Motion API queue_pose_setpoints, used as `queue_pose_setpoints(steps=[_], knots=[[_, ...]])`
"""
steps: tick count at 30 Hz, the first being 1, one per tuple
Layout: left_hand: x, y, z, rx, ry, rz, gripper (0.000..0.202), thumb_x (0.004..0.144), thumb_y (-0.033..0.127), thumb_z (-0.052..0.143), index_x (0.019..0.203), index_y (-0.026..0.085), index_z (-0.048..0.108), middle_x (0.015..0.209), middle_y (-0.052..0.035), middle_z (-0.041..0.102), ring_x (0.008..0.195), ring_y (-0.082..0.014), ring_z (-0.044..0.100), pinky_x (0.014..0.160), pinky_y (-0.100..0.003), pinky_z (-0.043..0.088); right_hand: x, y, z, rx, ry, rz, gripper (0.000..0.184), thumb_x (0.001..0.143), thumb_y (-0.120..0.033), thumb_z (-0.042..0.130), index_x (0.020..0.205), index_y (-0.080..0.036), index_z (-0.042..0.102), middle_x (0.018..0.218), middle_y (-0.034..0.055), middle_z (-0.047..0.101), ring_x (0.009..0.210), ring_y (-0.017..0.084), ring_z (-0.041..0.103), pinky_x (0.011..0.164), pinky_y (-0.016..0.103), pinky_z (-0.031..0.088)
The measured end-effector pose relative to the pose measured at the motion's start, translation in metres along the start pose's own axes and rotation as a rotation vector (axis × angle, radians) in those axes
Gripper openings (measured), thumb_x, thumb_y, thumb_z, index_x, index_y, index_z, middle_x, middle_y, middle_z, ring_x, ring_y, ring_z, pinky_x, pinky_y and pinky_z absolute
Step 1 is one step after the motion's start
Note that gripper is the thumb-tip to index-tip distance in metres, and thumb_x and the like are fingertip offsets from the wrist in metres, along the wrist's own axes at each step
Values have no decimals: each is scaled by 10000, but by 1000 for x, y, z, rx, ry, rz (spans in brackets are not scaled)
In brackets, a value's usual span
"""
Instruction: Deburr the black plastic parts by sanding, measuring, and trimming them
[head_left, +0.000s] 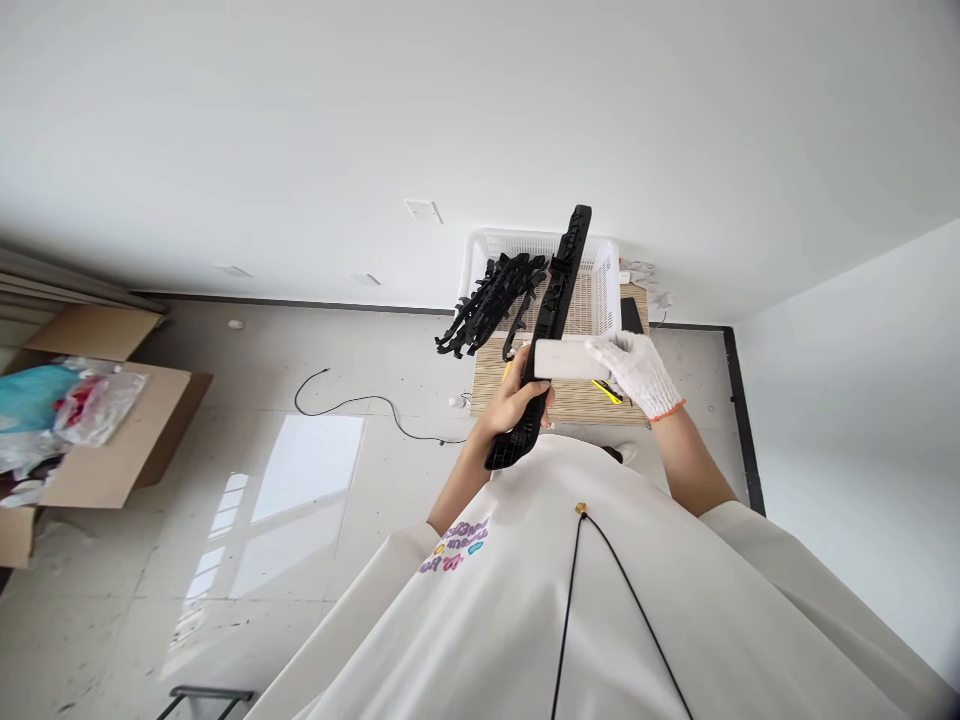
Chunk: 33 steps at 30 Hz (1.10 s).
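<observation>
My bare left hand [511,402] is closed around the lower part of a long black plastic trim piece [561,290], which slants up and to the right in front of me. A white work glove with an orange cuff covers my right hand [636,372]. Its fingers grip the right end of a white rectangular block [562,359], whose left end meets the black piece just above my left hand. Behind the held piece, several similar black plastic parts [495,300] lie heaped at the left side of a white plastic basket [600,290].
The basket stands on a small wood-patterned table [491,385] against the wall. A yellow-and-black utility knife [607,391] lies on its right part, near a dark flat object [631,315]. A black cable [382,400] crosses the floor. An open cardboard box [120,430] stands far left.
</observation>
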<state>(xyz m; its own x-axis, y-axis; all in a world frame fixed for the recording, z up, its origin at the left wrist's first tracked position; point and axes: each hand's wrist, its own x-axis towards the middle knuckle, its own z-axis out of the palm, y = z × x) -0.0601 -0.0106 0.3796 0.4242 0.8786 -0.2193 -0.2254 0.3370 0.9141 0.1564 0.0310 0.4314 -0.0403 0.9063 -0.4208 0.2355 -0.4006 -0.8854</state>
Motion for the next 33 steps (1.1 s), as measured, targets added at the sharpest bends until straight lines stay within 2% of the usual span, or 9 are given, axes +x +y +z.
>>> queue_pose_setpoints(steps=[3,6,11,15,20,23,27,30,33], knots=[[-1,2,0,-9,6,25,777,900,347,603,1542,240,179,686,87,637,413,-142,613,451,-276,526,-1,-3,2,-10,-41,15,475,726,-593,826,715,-211,544,459,-64,447,352,61,377,313,191,263],[-2,0,-1,-22,33,70,837,892,348,612,1561,249,119,680,97,636,409,-138,610,434,-261,516,-1,-3,3,-12,-7,2,491,726,-606,821,693,-209,535,461,-59,456,355,58,374,315,189,258],[-2,-6,-4,-26,15,73,814,894,335,607,1559,231,149,677,86,643,404,-135,607,439,-259,515,-1,-2,5,-49,-67,-4,483,729,-610,817,721,-210,547,476,-59,466,348,58,376,312,195,261],[-3,-7,-4,-49,51,76,866,886,323,606,1573,274,82,677,101,638,410,-133,605,435,-250,517,-3,-2,6,-53,-6,18,486,727,-602,821,709,-212,531,459,-65,444,347,59,375,314,193,269],[-4,-6,-3,-18,23,46,816,891,330,606,1559,230,148,684,82,652,411,-137,608,440,-263,526,-4,2,9,-4,-54,26,484,727,-601,820,716,-216,527,475,-70,435,356,58,373,313,192,259],[-4,-7,-1,-40,69,55,838,885,331,595,1569,256,117,665,102,632,396,-133,600,426,-250,509,-3,6,9,17,-20,45,504,723,-605,821,690,-218,500,458,-74,413,352,56,358,316,193,261],[-5,-5,3,-11,39,1,804,880,316,596,1565,233,183,662,94,628,407,-141,611,444,-272,531,-4,7,12,5,4,27,496,737,-612,805,692,-212,516,471,-68,426,360,57,369,311,190,254],[-5,-5,0,-9,50,5,797,881,328,602,1560,234,195,661,90,634,403,-142,612,437,-272,528,-6,9,8,44,-75,31,451,750,-593,802,741,-205,572,468,-67,456,340,58,360,298,190,230],[-5,-10,-8,-41,101,22,814,880,336,607,1560,261,166,669,97,639,395,-136,602,430,-266,525,-9,16,-4,174,-174,1,406,805,-577,756,947,-212,647,437,-87,463,306,69,331,292,196,220]])
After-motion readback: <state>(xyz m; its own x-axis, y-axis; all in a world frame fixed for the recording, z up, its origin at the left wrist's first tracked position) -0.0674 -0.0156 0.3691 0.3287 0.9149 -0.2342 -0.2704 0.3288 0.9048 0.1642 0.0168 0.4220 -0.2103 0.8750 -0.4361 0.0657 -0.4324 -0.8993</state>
